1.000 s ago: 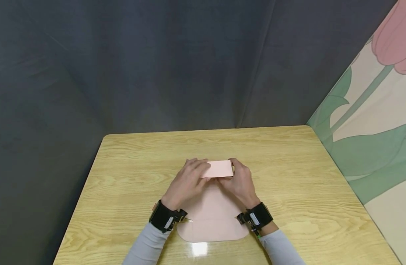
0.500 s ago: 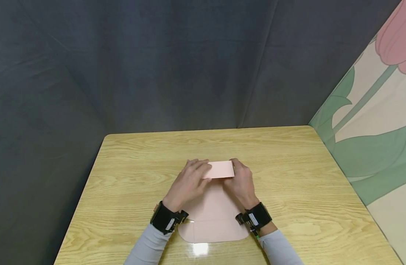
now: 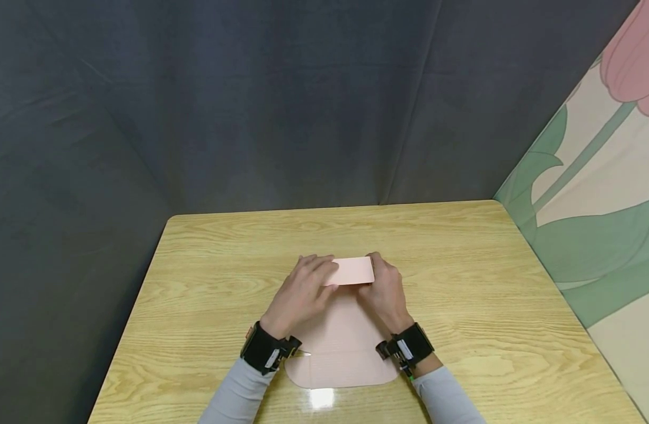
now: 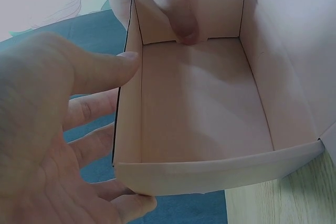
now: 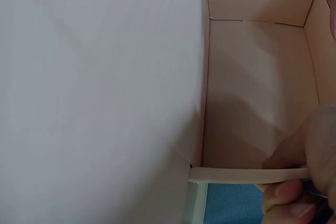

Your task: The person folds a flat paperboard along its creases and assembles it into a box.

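Note:
A pink cardboard box (image 3: 350, 271) is tipped on its side, its open inside facing the person. Its long lid (image 3: 345, 335) with rounded corners hangs toward the near edge of the table. My left hand (image 3: 300, 291) holds the left part of the box. In the left wrist view, its thumb lies over a side wall's edge and its fingers spread along the outside. My right hand (image 5: 310, 156) pinches the opposite end wall, thumb inside and fingers outside. The box floor (image 4: 199, 103) is bare, and the end wall (image 4: 220, 11) by the right thumb stands folded up.
The wood-grain table (image 3: 224, 265) lies under the hands and the box. Behind and left hangs a dark blue-grey curtain (image 3: 277, 118). A wall cloth with a tulip print (image 3: 595, 235) borders the right side. Both wrists wear black camera bands (image 3: 266, 350).
My right thumb, seen below the box's edge a second ago, has drawn a little to the right. The box and my left hand stay almost still.

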`<move>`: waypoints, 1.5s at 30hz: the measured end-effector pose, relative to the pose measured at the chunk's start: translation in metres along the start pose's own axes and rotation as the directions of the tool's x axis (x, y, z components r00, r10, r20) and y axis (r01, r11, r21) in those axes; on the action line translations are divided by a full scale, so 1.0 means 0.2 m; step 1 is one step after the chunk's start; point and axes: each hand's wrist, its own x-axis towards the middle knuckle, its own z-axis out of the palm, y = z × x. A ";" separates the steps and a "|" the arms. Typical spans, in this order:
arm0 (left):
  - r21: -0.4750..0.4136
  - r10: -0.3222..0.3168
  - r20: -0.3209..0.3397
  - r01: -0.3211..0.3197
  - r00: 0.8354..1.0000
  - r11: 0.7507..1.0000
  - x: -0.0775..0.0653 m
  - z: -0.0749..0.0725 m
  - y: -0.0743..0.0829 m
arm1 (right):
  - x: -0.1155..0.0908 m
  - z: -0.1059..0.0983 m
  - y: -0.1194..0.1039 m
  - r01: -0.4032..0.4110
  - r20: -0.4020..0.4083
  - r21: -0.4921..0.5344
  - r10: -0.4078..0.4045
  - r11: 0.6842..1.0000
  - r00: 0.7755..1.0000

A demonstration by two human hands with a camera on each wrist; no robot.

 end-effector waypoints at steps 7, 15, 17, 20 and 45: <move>0.009 -0.003 -0.001 0.003 1.000 1.000 0.00 -0.01 0.00 | 0.00 0.01 0.00 0.014 0.000 -0.006 -0.014 1.000 1.000; 0.026 0.018 0.011 -0.018 1.000 0.999 0.01 -0.02 0.00 | -0.01 0.01 0.00 0.006 0.033 -0.010 -0.005 1.000 0.999; 0.029 0.022 0.024 -0.023 0.999 0.999 0.02 -0.04 0.00 | -0.01 0.01 0.01 0.007 0.041 -0.009 -0.007 1.000 0.999; 0.027 0.012 0.048 -0.014 0.999 1.000 0.04 -0.06 0.00 | -0.01 0.01 0.01 0.010 0.047 0.011 -0.011 1.000 0.999; 0.025 -0.157 0.266 0.156 0.951 0.987 0.17 -0.11 0.00 | 0.05 -0.26 -0.02 0.001 0.332 0.166 -0.057 0.986 0.942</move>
